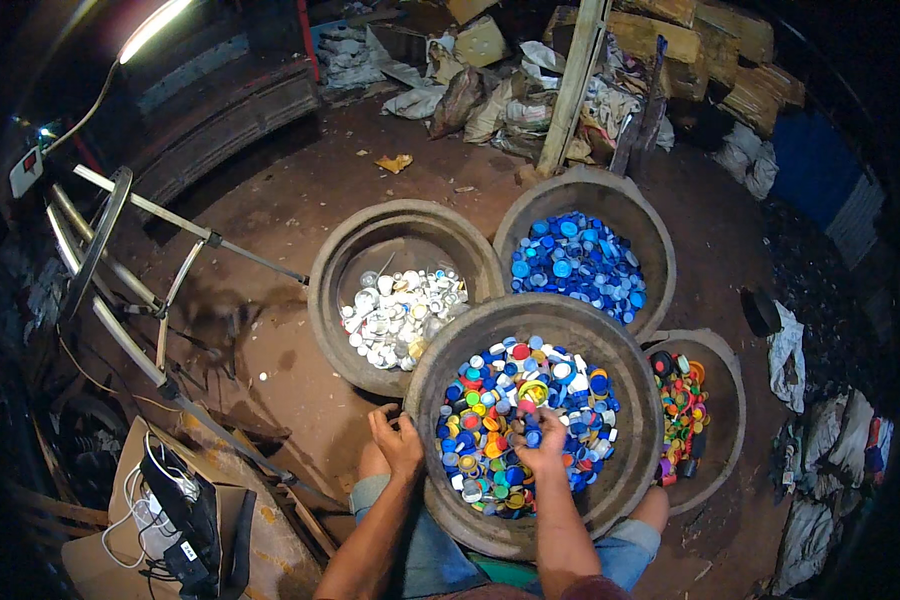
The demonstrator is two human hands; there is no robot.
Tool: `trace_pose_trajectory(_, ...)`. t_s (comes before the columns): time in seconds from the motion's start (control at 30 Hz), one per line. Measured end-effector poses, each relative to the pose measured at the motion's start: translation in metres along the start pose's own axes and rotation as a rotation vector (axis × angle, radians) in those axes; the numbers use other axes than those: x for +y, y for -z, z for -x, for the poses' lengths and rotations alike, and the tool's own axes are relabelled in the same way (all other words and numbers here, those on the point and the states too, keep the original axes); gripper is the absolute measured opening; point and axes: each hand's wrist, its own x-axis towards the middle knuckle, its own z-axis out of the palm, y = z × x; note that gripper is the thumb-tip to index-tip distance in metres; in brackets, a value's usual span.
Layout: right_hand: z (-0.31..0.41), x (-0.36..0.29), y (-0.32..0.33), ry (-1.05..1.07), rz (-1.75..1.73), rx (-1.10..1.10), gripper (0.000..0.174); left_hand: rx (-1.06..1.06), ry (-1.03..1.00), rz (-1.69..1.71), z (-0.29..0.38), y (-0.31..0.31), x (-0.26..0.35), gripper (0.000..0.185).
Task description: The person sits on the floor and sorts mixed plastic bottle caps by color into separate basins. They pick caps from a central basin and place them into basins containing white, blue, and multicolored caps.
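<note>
A large round basin (630,480) stands before me between my knees, holding mixed bottle caps of many colours. Inside it, my right hand (546,444) has its fingers around blue plastic caps (532,435). A pinkish-red cap (526,406) shows right at those fingertips. Just outside the basin's left rim is my left hand (399,444), fingers bent and apart, with nothing visible in it; whether it touches the rim is unclear.
Behind stand a basin of white caps (330,330) and a basin of blue caps (660,255). A basin of red, orange and green caps (727,450) is at right. A metal-framed stand (184,281), a cardboard box with cables (232,517) and a wooden post (574,90) surround the area.
</note>
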Motion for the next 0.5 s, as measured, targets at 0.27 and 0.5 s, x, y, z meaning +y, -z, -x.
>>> trace_pose_trajectory(0.27,-0.021,0.055,-0.021,0.048,2.215,-0.083,0.057,-0.011,-0.024,-0.04,-0.001,0.002,0.001,0.021)
trace_pose_trajectory(0.5,-0.031,0.057,-0.045,-0.095,2.404,-0.166,0.058,-0.003,-0.006,0.006,0.0,-0.002,-0.003,0.021)
